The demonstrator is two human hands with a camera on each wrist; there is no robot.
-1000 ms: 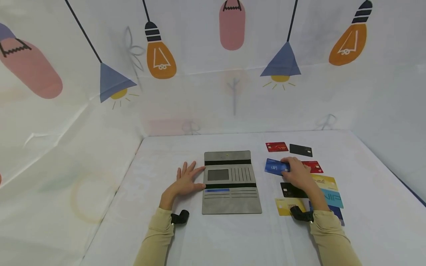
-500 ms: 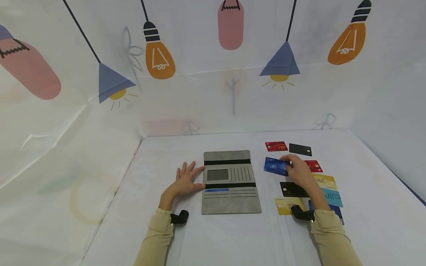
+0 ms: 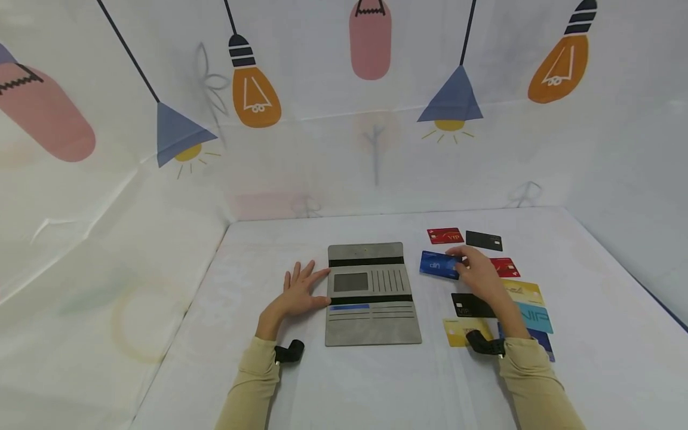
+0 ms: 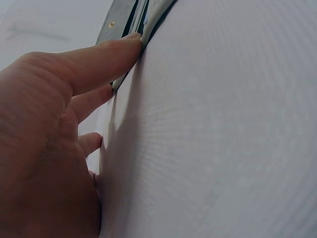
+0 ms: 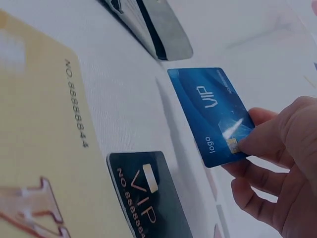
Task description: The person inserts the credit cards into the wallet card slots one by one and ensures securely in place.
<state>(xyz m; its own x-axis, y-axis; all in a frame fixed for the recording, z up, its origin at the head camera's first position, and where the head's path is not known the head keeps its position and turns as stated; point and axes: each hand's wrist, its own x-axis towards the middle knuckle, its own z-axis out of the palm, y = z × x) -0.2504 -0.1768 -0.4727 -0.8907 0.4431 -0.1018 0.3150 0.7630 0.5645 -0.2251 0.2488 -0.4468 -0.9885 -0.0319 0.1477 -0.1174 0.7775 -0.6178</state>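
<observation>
A grey wallet (image 3: 373, 328) lies unfolded on the white table, with card slots, a dark window and a blue card edge showing in one slot. My left hand (image 3: 298, 294) has its fingers spread, thumb and index tips on the wallet's left edge; in the left wrist view the thumb (image 4: 106, 59) touches that edge. My right hand (image 3: 480, 275) pinches a blue VIP card (image 3: 438, 264) by its right end, between thumb and fingers. In the right wrist view this blue card (image 5: 210, 114) is raised off the table, its shadow beneath it.
Around the right hand lie a red card (image 3: 445, 236), a black card (image 3: 484, 240), another red card (image 3: 505, 267), a black VIP card (image 3: 470, 305), yellow cards (image 3: 457, 332), a teal card (image 3: 536, 318) and a dark blue card (image 3: 543, 343). A patterned white sheet (image 3: 322, 161) hangs behind the table.
The blue card has come up off the table in my right hand and moved slightly left, toward the wallet. My left hand has stayed at the wallet's edge.
</observation>
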